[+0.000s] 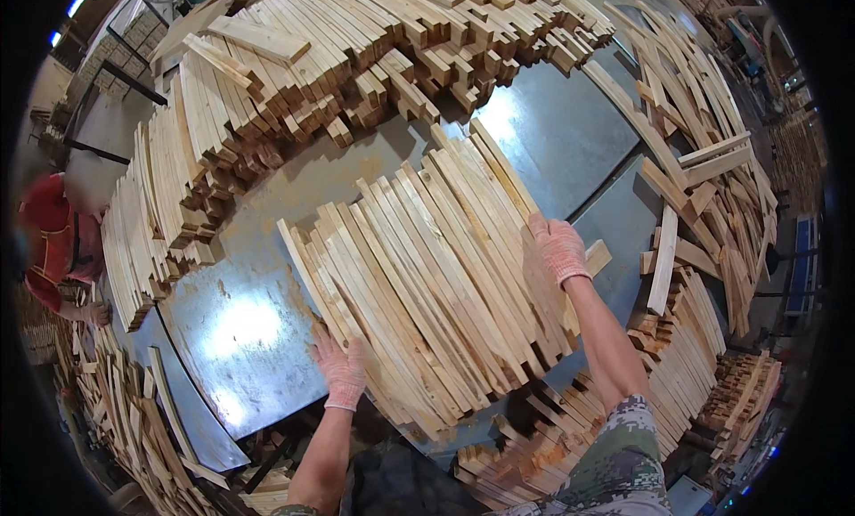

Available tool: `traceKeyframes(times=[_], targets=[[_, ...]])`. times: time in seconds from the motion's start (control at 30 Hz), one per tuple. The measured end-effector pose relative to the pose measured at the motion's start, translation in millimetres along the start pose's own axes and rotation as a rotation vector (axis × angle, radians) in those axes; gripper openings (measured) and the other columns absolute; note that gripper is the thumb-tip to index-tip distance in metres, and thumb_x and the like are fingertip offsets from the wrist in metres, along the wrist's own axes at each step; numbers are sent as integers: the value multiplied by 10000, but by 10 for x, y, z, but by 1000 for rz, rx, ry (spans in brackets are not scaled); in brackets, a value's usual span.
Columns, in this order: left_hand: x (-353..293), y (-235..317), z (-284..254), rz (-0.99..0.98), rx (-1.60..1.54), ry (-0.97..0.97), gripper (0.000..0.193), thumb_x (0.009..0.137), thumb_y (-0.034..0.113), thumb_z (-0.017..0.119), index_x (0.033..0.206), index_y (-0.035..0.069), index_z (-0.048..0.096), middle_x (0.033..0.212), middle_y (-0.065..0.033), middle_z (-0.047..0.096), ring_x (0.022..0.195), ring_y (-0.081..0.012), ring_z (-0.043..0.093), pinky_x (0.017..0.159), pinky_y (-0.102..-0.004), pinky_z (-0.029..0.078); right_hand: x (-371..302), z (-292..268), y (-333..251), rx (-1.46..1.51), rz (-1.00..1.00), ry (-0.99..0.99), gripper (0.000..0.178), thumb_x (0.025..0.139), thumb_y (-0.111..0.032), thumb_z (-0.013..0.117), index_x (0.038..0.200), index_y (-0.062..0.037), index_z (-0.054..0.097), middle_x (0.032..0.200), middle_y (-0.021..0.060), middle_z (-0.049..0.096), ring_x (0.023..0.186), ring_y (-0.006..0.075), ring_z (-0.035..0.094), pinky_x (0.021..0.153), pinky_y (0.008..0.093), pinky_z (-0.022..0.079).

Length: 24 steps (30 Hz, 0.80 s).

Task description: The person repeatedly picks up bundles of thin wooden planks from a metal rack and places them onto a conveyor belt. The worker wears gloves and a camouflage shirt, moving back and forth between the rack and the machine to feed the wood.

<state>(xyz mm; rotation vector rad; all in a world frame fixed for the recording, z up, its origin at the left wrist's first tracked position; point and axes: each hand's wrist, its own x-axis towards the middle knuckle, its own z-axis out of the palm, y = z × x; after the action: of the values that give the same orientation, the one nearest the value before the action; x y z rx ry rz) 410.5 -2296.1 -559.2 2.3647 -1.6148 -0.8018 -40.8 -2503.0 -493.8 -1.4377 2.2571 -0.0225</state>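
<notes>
A broad row of pale wooden strips lies side by side on the metal table in front of me, their ends uneven. My left hand, in a pinkish knit glove, rests against the row's near left side with its fingers spread. On the far right side, my right hand wears the same kind of glove. Its fingers stretch along the outermost strip and touch it; the thumb is hidden. A short wood piece sticks out beside the right wrist.
Stacked wooden strips line the table's far side. Loose, crooked strips pile up at right, and more strips lie at lower left. Another stack stands near my right arm. A person in red is at far left. Seams cross the metal table.
</notes>
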Motion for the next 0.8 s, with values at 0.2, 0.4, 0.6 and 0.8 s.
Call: traceKeyframes(times=[0.2,0.4,0.6,0.8], targets=[[129,-186,-327,-6,23,-40,929,1052,580,498,1684,-34,205,1761,-279,165,1646,-424,101,1321,-578,33,-270,71,172,150,66,-200,810,1023,-730,456,1155,13,749,1196,288,724,1155,454,665,1010,494,501],[132,-157,-428,-172,-288,-130,908,1047,513,581,1704,20,195,1701,-224,317,1587,-367,281,1291,-499,222,-113,196,210,289,101,-396,878,985,-770,490,1242,33,733,1203,292,732,1156,414,689,1027,465,508],[-24,236,-704,-445,-1288,-236,783,975,219,727,1649,91,350,1472,-113,561,1318,-251,585,1117,-427,496,-88,172,205,249,7,-446,822,970,-718,585,1257,36,738,1066,231,781,1008,356,740,942,436,555],[133,86,-586,-487,-1400,-304,805,881,123,783,1592,59,409,1384,-123,644,1201,-282,675,1034,-440,563,-234,171,117,575,142,-432,596,922,-506,769,1186,29,764,972,114,772,872,196,717,813,376,572]])
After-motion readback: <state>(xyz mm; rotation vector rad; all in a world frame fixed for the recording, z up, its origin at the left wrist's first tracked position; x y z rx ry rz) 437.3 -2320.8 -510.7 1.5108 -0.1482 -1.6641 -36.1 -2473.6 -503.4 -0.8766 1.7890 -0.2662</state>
